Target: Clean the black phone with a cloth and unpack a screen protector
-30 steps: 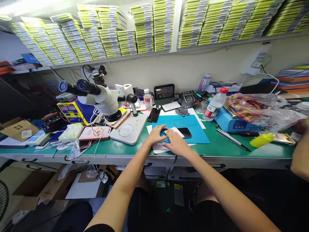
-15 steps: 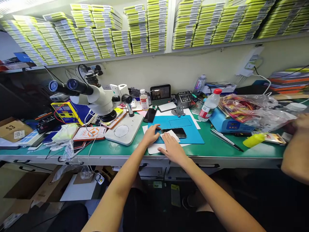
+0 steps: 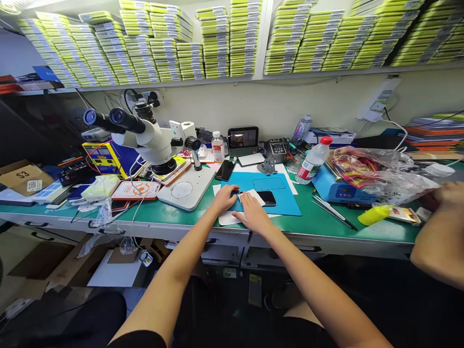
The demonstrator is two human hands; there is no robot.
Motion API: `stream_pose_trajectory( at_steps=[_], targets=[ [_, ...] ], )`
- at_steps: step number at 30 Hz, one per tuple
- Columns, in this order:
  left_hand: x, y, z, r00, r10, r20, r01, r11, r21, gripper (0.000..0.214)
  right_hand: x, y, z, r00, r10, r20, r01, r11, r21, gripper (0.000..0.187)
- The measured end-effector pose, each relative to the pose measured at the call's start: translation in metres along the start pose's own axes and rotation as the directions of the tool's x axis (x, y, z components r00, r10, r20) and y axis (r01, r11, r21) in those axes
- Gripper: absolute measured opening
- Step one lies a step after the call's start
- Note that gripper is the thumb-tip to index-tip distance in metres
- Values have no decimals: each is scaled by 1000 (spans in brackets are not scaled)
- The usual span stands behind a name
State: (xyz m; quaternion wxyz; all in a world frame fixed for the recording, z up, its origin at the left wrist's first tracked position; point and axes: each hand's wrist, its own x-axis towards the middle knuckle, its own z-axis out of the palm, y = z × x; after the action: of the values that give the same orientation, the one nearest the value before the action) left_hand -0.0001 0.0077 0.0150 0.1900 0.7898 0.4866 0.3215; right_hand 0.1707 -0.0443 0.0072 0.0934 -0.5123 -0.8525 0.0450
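A black smartphone (image 3: 268, 197) lies on a blue mat (image 3: 286, 209), its left part covered. My left hand (image 3: 224, 198) is at the phone's left end, fingers curled round the edge. With fingers laid flat and close together, my right hand (image 3: 254, 213) presses a white wipe (image 3: 258, 197) onto the phone's glass; its thumb sticks out to the left. Under the mat's front edge a white paper sheet (image 3: 226, 220) shows. Another dark phone (image 3: 225, 170) rests just behind my left hand.
A microscope (image 3: 152, 150) on a white base stands to the left. On the right are a red-capped bottle (image 3: 313, 162), tweezers (image 3: 334, 211), a yellow squeeze bottle (image 3: 375, 215) and a blue device (image 3: 339, 186) under plastic bags. Another person's arm (image 3: 440, 232) reaches in at far right.
My right hand and the wipe have slid slightly left over the phone. The left hand stays at the phone's left end. The camera view has shifted a little.
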Motion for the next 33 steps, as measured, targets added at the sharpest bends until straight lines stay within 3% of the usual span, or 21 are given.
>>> stream_pose_trajectory(
  at_steps=[6, 25, 33],
  targets=[
    [-3, 4, -3, 1000, 13, 19, -14, 999, 47, 36, 6, -3, 3, 997, -6, -78, 5, 1000, -14, 92],
    [-3, 0, 2, 990, 135, 49, -139, 986, 88, 38, 1, 5, 2, 994, -26, -105, 23, 999, -33, 79],
    [-1, 3, -2, 980, 164, 108, -174, 980, 93, 53, 5, 2, 2, 997, -42, -64, 40, 999, -27, 100]
  ],
)
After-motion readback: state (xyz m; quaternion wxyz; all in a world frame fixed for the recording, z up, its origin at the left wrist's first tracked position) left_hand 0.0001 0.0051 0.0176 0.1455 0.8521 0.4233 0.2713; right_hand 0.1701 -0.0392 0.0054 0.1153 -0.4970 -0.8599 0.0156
